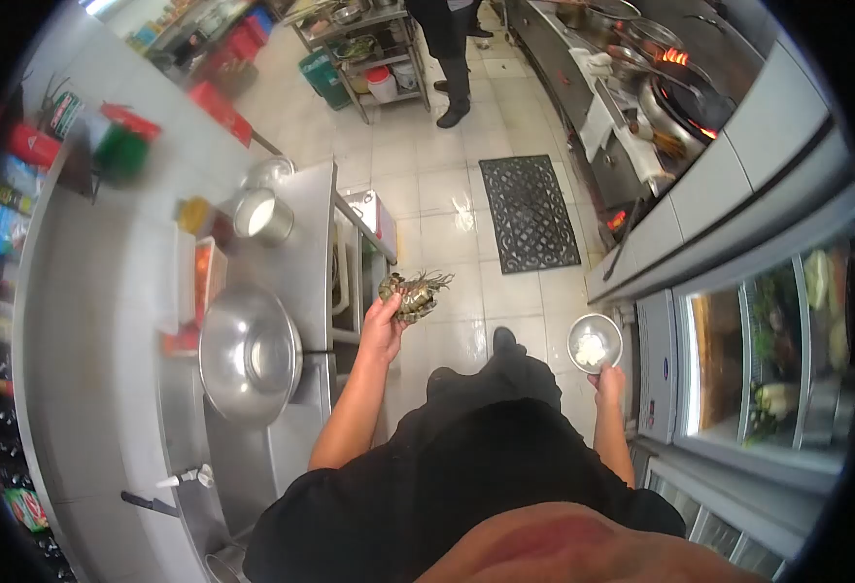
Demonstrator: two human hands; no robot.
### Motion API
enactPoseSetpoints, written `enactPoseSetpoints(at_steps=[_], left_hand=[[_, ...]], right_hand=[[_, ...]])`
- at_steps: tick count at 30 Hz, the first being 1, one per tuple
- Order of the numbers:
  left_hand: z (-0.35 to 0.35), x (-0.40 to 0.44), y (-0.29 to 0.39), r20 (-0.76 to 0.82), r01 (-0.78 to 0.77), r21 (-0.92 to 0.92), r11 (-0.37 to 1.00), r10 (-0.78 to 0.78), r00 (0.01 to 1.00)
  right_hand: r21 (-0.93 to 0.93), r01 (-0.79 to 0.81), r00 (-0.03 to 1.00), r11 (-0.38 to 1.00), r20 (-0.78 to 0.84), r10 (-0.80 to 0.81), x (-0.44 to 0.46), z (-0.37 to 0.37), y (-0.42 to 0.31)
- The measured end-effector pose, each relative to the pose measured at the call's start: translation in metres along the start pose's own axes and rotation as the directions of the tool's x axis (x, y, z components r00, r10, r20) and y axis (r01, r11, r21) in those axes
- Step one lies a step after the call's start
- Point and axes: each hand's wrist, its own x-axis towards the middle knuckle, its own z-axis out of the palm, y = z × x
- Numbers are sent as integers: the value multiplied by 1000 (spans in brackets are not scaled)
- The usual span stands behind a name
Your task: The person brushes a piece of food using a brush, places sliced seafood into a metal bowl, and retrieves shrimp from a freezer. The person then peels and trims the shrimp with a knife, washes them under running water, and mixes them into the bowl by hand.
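My left hand (384,325) is closed around a dark, greenish-brown shellfish (415,295) with thin legs, which looks like a crab or lobster piece, held up over the tiled floor. On the right, my right hand (607,381) grips the near rim of a small metal bowl (595,342). White pieces lie inside that bowl. A large steel bowl (250,356) stands on the counter to the left of my left arm, apart from both hands.
A steel counter (301,223) at left bears a metal pot (263,216). A black mat (530,214) lies on the floor ahead. Beyond it stands a person (453,68). Lit stoves with pans (685,102) line the right, above a glass-doored fridge (768,360).
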Motion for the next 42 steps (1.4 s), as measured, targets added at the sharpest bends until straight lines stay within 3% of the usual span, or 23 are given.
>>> enactPoseSetpoints(at_steps=[6, 10, 12, 15, 17, 19, 23, 25, 28, 31, 34, 35, 36, 37, 39, 42], left_hand=[[37, 110, 66, -122, -65, 4, 998, 65, 990], [27, 174, 97, -176, -151, -72, 986, 137, 975], [16, 208, 107, -224, -173, -103, 980, 147, 963], [11, 264, 133, -324, -182, -113, 977, 137, 936], [1, 307, 150, -351, -200, -135, 970, 142, 926], [-13, 362, 164, -322, -233, -168, 958, 170, 931], [-32, 470, 217, -273, -193, -175, 965, 141, 952], [-32, 525, 246, -271, -226, -155, 962, 178, 946], [-36, 595, 290, -252, -217, -133, 967, 178, 951], [-37, 658, 335, -319, -205, -95, 974, 166, 933], [-64, 732, 365, -350, -312, -88, 946, 264, 899], [-64, 746, 374, -361, -301, -45, 952, 266, 894], [-60, 761, 392, -329, -330, -128, 935, 274, 904], [-58, 776, 408, -380, -330, -122, 936, 264, 887], [-59, 799, 426, -439, -338, -124, 933, 254, 862], [-84, 839, 459, -472, -376, -113, 920, 283, 835]], right_hand=[[-86, 133, 945, 987, 313, -100, 116, 200, -145], [-206, 413, 789, 887, 568, -236, 192, 351, -218], [-213, 378, 788, 901, 585, -192, 173, 422, -273], [-75, 341, 737, 937, 640, -217, 203, 512, -284], [-89, 312, 752, 946, 632, -188, 213, 550, -291], [-87, 321, 781, 943, 587, -212, 235, 579, -290], [-219, 201, 885, 955, 458, -81, 280, 600, -309], [-161, 143, 904, 977, 423, -63, 301, 609, -324], [-224, 148, 930, 963, 364, -59, 345, 620, -348], [-203, 131, 942, 970, 331, -58, 377, 683, -383], [-267, 212, 916, 940, 390, -96, 433, 766, -397], [-133, 184, 913, 974, 389, -119, 436, 797, -410], [-201, 204, 885, 958, 457, -93, 472, 831, -411], [-152, 193, 831, 969, 551, -79, 490, 869, -420], [-189, 199, 846, 961, 529, -71, 483, 955, -461], [-146, 212, 724, 966, 688, -55, 470, 1079, -504]])
